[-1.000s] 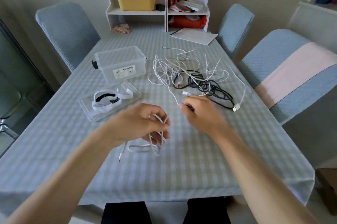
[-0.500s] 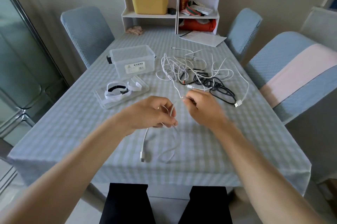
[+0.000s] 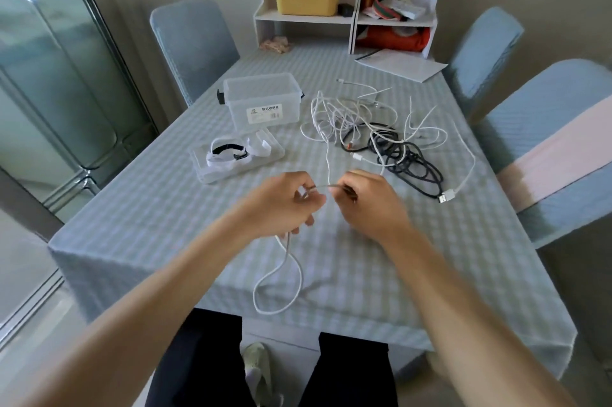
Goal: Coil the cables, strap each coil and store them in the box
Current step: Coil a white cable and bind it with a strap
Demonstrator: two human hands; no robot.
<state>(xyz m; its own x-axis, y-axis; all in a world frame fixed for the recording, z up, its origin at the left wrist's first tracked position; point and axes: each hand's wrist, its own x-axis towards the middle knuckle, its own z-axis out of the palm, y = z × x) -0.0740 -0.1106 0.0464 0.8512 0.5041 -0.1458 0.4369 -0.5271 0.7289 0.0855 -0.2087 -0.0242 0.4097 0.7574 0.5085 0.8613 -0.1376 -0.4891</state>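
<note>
Coiling first white cable, loop stage

Forming loops in a thin white charging cable [image 3: 287,277]: left hand [image 3: 281,204] grips gathered turns in curled fingers, one loop hanging down over the table [image 3: 139,217] edge. Right hand [image 3: 364,204] pinches the same cable just beside the left, a short run taut between them; its far length rises to the tangled pile of white and black cables [image 3: 381,138]. Next move likely: feed another turn into left grip. Clear plastic box [image 3: 261,101] sits well apart, lid with straps [image 3: 228,154] near it.
</note>
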